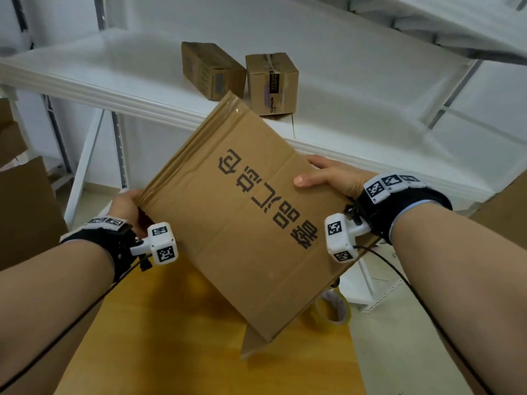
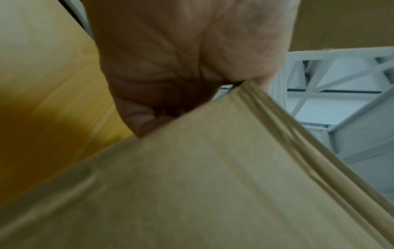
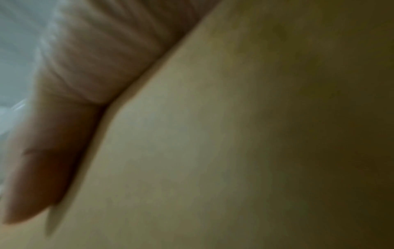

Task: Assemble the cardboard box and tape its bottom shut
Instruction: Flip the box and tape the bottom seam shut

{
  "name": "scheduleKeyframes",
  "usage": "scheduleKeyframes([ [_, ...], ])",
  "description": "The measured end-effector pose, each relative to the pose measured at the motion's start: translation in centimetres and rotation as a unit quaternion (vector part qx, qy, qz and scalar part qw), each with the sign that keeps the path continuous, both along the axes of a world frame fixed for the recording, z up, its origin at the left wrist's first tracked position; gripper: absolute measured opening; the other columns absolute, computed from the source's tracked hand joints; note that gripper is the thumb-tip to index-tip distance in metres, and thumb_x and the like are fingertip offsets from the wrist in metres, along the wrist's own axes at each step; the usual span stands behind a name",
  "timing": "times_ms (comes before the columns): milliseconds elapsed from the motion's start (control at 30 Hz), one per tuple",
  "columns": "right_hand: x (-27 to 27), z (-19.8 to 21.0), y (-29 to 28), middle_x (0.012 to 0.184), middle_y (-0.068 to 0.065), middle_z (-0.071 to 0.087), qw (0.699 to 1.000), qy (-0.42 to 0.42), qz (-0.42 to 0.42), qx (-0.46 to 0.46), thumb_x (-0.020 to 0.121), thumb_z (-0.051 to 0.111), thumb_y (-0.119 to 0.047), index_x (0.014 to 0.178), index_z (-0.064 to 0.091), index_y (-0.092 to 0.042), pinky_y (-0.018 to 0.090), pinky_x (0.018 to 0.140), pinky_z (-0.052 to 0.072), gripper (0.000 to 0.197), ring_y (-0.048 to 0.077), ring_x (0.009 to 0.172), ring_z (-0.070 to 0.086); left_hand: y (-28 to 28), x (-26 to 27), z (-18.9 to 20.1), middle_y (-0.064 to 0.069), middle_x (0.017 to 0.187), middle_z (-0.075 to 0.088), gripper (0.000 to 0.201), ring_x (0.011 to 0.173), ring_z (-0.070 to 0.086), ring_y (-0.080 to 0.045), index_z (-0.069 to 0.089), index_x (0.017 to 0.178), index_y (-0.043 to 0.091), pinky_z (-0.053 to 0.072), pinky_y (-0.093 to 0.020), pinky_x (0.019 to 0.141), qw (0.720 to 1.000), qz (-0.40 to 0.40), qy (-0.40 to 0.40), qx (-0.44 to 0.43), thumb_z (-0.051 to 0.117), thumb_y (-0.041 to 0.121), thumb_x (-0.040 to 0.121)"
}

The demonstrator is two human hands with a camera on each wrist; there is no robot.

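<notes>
A flattened brown cardboard box (image 1: 242, 218) with black printed characters is held tilted in the air above a yellow wooden table (image 1: 176, 337). My left hand (image 1: 125, 208) grips its left edge, fingers hidden underneath; the left wrist view shows the palm (image 2: 170, 55) against the box's creased edge (image 2: 234, 168). My right hand (image 1: 328, 178) holds the right edge with the thumb lying on top; in the blurred right wrist view the thumb (image 3: 46, 160) presses on the cardboard (image 3: 213, 151). A roll of clear tape (image 1: 332, 309) lies on the table under the box's lower right corner.
A white shelf (image 1: 114, 89) runs behind, carrying two small taped cardboard boxes (image 1: 212, 69) (image 1: 272, 81). More brown cardboard (image 1: 25, 206) stands at the left, and a piece shows at the far right (image 1: 507, 206). Black cables trail from both wrist cameras.
</notes>
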State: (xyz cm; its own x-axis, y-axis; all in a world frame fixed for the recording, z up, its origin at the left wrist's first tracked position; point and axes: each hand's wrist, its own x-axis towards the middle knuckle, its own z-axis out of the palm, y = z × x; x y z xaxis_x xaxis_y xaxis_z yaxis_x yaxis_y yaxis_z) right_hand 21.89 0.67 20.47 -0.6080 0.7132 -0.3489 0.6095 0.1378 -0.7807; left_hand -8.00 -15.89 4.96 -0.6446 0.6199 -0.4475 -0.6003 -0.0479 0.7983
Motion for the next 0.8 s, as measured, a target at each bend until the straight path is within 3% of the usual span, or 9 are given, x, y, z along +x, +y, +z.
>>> scheduleKeyframes([
  [100, -0.8, -0.3, -0.2, 0.115, 0.010, 0.073, 0.999, -0.037, 0.011, 0.034, 0.081, 0.081, -0.030, 0.144, 0.043, -0.046, 0.049, 0.080, 0.062, 0.076, 0.030, 0.091, 0.077, 0.5, -0.3, -3.3, -0.004, 0.073, 0.045, 0.028, 0.061, 0.044, -0.020, 0.041, 0.073, 0.017, 0.041, -0.032, 0.055, 0.995, -0.021, 0.030, -0.098, 0.037, 0.020, 0.101],
  [267, -3.6, -0.6, -0.7, 0.122, 0.002, 0.067, 0.994, -0.071, 0.043, 0.064, 0.079, 0.083, -0.033, 0.149, 0.038, -0.044, 0.037, 0.074, 0.063, 0.084, 0.025, 0.095, 0.075, 0.9, -2.3, -8.3, -0.004, 0.087, 0.049, 0.025, 0.066, 0.050, -0.017, 0.046, 0.078, 0.025, 0.048, -0.036, 0.073, 0.988, -0.020, 0.045, -0.150, 0.038, 0.024, 0.101],
  [333, -4.3, -0.5, -0.8, 0.122, 0.003, 0.066, 0.994, -0.072, 0.045, 0.063, 0.079, 0.083, -0.032, 0.149, 0.039, -0.044, 0.036, 0.072, 0.063, 0.084, 0.025, 0.095, 0.075, 0.5, -1.7, -7.6, -0.010, 0.091, 0.051, 0.023, 0.067, 0.049, -0.021, 0.058, 0.097, 0.014, 0.044, -0.039, 0.082, 0.991, 0.006, 0.005, -0.135, 0.037, 0.020, 0.102],
  [400, -4.3, -0.3, -0.9, 0.121, 0.003, 0.067, 0.995, -0.069, 0.045, 0.058, 0.081, 0.081, -0.030, 0.148, 0.040, -0.044, 0.035, 0.071, 0.063, 0.080, 0.025, 0.094, 0.075, 0.1, -0.5, -6.5, -0.017, 0.094, 0.056, 0.035, 0.078, 0.053, -0.030, 0.054, 0.126, -0.002, 0.044, -0.041, 0.086, 0.991, 0.019, -0.012, -0.134, 0.041, 0.020, 0.101],
  [500, -3.6, -0.1, -0.6, 0.114, 0.006, 0.071, 0.997, -0.056, 0.031, 0.043, 0.083, 0.079, -0.025, 0.143, 0.043, -0.045, 0.035, 0.067, 0.062, 0.072, 0.025, 0.086, 0.077, -0.2, 1.8, -5.6, -0.012, 0.108, 0.062, 0.054, 0.094, 0.060, -0.029, 0.055, 0.127, 0.008, 0.049, -0.039, 0.071, 0.991, 0.063, -0.117, -0.013, 0.053, 0.049, 0.093],
  [600, -2.4, -0.2, -0.2, 0.112, 0.009, 0.073, 0.998, -0.048, 0.011, 0.040, 0.084, 0.079, -0.024, 0.142, 0.045, -0.046, 0.040, 0.071, 0.063, 0.071, 0.028, 0.086, 0.077, 0.5, 4.1, -4.4, -0.005, 0.101, 0.064, 0.066, 0.088, 0.063, -0.023, 0.056, 0.125, 0.015, 0.048, -0.035, 0.063, 0.984, 0.092, -0.140, 0.061, 0.044, 0.068, 0.089],
  [667, -1.5, -0.4, 0.1, 0.111, 0.010, 0.074, 0.998, -0.044, -0.002, 0.042, 0.083, 0.079, -0.025, 0.141, 0.046, -0.046, 0.045, 0.077, 0.063, 0.070, 0.030, 0.087, 0.077, 1.3, 5.0, -4.0, -0.003, 0.097, 0.064, 0.071, 0.085, 0.063, -0.020, 0.057, 0.122, 0.016, 0.050, -0.036, 0.067, 0.986, 0.088, -0.125, 0.065, 0.040, 0.074, 0.086],
  [767, 0.1, -0.9, 0.6, 0.112, 0.011, 0.075, 0.999, -0.037, -0.023, 0.033, 0.080, 0.081, -0.027, 0.140, 0.048, -0.049, 0.053, 0.085, 0.061, 0.072, 0.034, 0.091, 0.076, 2.0, 5.5, -4.5, -0.004, 0.134, 0.057, 0.113, 0.112, 0.060, -0.026, 0.048, 0.139, 0.020, 0.050, -0.047, 0.086, 0.984, 0.042, -0.155, 0.074, 0.056, 0.092, 0.052],
  [800, 0.4, -1.0, 0.7, 0.113, 0.011, 0.074, 0.998, -0.036, -0.027, 0.032, 0.080, 0.082, -0.028, 0.140, 0.048, -0.049, 0.053, 0.085, 0.061, 0.072, 0.034, 0.092, 0.076, 2.1, 5.5, -4.9, -0.003, 0.137, 0.054, 0.120, 0.115, 0.058, -0.027, 0.044, 0.143, 0.020, 0.050, -0.049, 0.088, 0.983, 0.043, -0.163, 0.075, 0.060, 0.091, 0.048],
])
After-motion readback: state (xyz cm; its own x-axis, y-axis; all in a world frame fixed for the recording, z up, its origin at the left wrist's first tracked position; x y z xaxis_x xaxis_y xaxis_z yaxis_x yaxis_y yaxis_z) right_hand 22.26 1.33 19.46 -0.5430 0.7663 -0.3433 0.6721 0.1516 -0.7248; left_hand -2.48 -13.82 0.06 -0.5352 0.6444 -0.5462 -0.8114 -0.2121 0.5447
